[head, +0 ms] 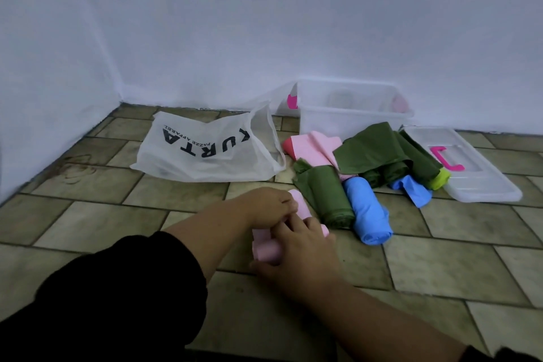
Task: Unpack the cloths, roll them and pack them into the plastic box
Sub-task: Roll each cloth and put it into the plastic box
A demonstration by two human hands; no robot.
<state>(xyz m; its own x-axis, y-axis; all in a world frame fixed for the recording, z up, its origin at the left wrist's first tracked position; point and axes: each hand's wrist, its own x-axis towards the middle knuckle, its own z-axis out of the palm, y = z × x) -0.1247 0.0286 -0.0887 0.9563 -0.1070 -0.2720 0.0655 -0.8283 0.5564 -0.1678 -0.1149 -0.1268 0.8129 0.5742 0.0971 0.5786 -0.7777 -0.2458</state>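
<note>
Pink cloth (264, 254), rolled on the tiled floor (440, 258), lies under both your hands in the head view: left hand (270, 204) grips its far end, right hand (299, 247) curls over the middle. Let go early and the roll may spring open before it reaches the plastic box (352, 114), well apart by the wall (293, 23).

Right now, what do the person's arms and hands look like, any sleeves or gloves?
The left hand and right hand are bare, no gloves or rings seen. A black sleeve covers the left upper arm; a dark sleeve edge shows on the right arm.
</note>
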